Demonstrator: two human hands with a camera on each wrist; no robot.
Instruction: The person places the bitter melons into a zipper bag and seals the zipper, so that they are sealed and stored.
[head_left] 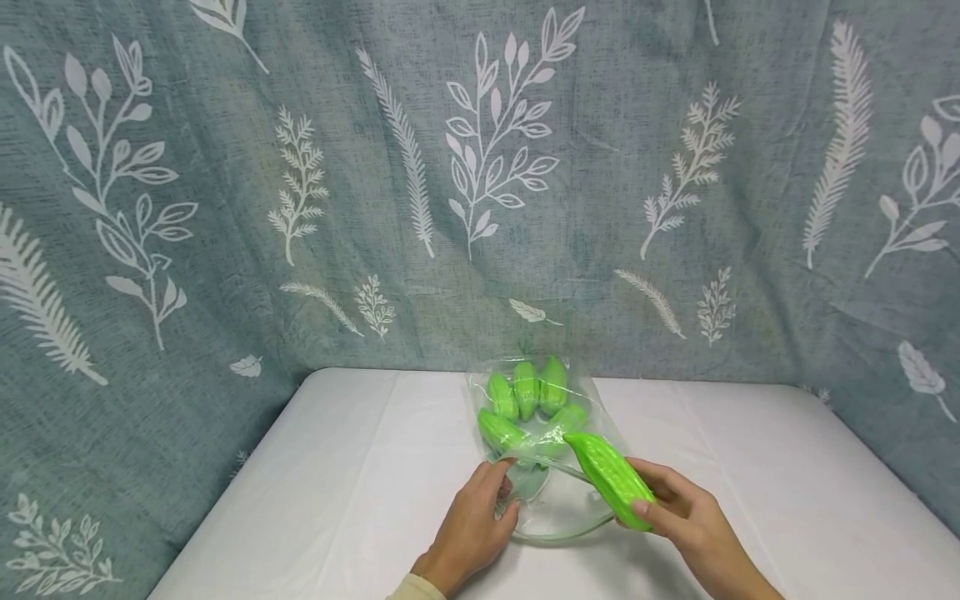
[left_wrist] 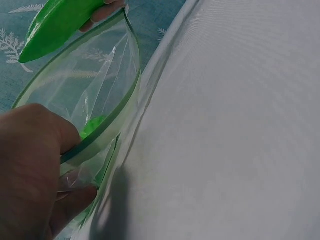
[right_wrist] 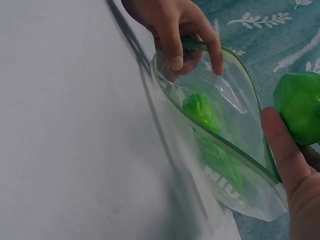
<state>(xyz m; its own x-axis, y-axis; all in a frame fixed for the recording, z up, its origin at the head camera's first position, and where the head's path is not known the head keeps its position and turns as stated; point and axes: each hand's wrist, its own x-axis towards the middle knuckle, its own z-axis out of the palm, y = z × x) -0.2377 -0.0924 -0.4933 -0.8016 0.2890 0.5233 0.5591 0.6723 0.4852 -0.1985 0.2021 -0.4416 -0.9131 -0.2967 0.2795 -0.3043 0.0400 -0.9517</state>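
Observation:
My right hand point(head_left: 690, 517) holds a bright green, bumpy bitter melon point(head_left: 611, 479) between thumb and fingers. The melon's pointed end slants up and left over the mouth of a clear zip bag point(head_left: 558, 537). With its fingers curled at the left side of the mouth, my left hand point(head_left: 472, 521) grips the bag's edge. In the right wrist view, the green zip rim point(right_wrist: 220, 137) is spread into a wide oval. Several more bitter melons point(head_left: 527, 390) lie inside the bag, toward its far end. Part of the left fingers is hidden behind the film in the left wrist view.
The bag lies on a table with a white cloth point(head_left: 352, 483). Behind and at the sides hangs a blue-green curtain point(head_left: 420, 292) with white leaf prints, close to the table's far edge.

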